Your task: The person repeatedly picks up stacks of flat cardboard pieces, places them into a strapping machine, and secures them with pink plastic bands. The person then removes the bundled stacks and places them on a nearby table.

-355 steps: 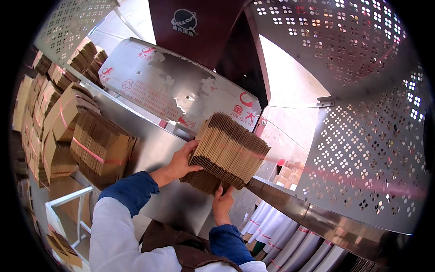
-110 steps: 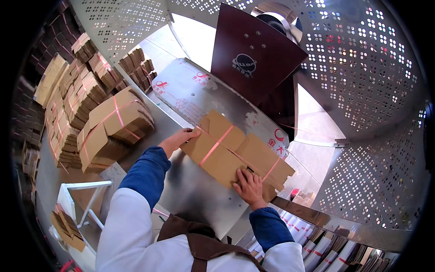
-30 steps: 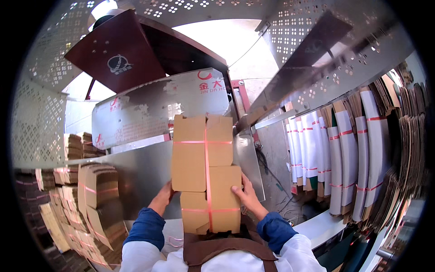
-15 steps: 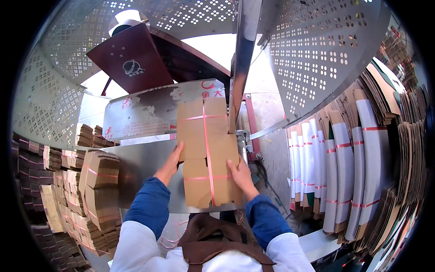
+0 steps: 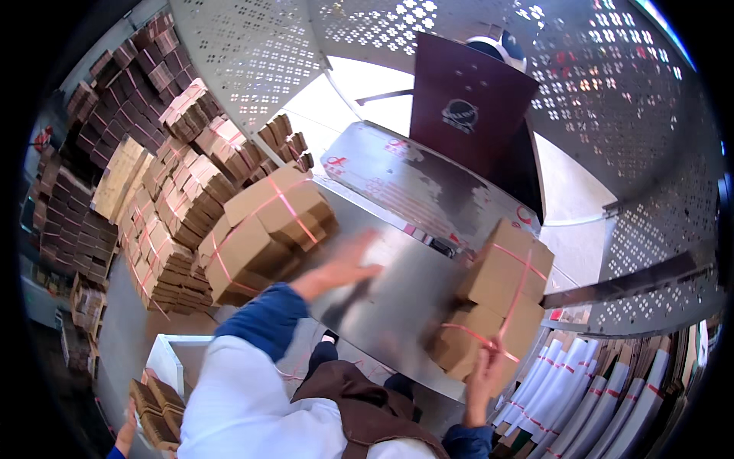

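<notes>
A strapped bundle of flat brown cardboard [image 5: 483,284] lies at the right of the steel tabletop [image 5: 390,306], tied lengthwise and crosswise with pink plastic strap [image 5: 515,304]. My right hand [image 5: 482,379] is at the bundle's near end, its fingers closed on the strap. My left hand [image 5: 344,264] hovers over the middle of the tabletop, smeared by motion, fingers stretched out and holding nothing. Just left of it sits another strapped cardboard bundle [image 5: 264,229], apart from my fingers.
Stacks of tied cardboard [image 5: 183,191] stand at the left. A maroon panel [image 5: 470,107] and perforated metal guards [image 5: 642,84] rise behind the table. White and grey strapped sheets [image 5: 566,382] stand lower right. Another person's hand [image 5: 126,428] shows at the lower left.
My view has swung left. My left hand has let go of the bundle and moved left; my right hand has shifted from the bundle's side to its near strap.
</notes>
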Demonstrator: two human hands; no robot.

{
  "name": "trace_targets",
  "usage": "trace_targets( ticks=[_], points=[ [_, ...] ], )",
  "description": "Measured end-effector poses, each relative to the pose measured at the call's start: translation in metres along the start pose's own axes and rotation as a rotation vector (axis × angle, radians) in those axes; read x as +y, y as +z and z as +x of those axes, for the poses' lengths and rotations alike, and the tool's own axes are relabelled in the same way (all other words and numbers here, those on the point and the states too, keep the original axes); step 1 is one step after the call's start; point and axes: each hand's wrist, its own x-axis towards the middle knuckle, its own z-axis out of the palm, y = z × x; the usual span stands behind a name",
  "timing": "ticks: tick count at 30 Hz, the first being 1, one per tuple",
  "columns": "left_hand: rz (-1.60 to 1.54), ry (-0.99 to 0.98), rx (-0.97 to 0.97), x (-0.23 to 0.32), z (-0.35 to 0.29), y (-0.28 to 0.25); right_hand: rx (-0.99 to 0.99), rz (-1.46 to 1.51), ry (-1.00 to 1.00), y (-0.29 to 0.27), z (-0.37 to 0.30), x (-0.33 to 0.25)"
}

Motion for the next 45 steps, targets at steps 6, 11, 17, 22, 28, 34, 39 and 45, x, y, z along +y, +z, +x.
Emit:
trace_targets(
  ticks=[6, 11, 17, 22, 28, 34, 39, 45],
  points=[
    [0.212, -0.528, 0.264, -0.213, -0.137, -0.228, -0.801, 0.061, 0.274, 0.281, -0.069, 0.036],
    [-0.389, -0.644, 0.043, -0.316, -0.200, -0.224, -1.032, 0.064, 0.276, 0.458, -0.132, 0.009],
    [-0.718, -0.632, -0.141, -0.245, -0.178, -0.176, -0.560, 0.251, 0.030, 0.432, -0.132, -0.021],
    [-0.845, -0.569, -0.015, -0.164, -0.144, -0.080, -0.421, 0.070, 0.017, 0.326, -0.086, -0.006],
    [-1.046, -0.533, -0.047, -0.034, -0.066, 0.014, -0.217, -0.057, 0.065, 0.190, -0.036, 0.049],
    [-0.975, -0.555, -0.066, 0.034, -0.007, 0.069, -0.152, 0.063, 0.208, 0.116, 0.001, 0.035],
    [-0.917, -0.607, -0.026, 0.043, 0.003, 0.071, -0.108, 0.030, 0.033, 0.111, 0.009, 0.049],
    [-0.884, -0.587, -0.050, 0.034, 0.010, 0.078, -0.096, -0.022, 0.163, 0.107, 0.015, 0.037]
  ],
)
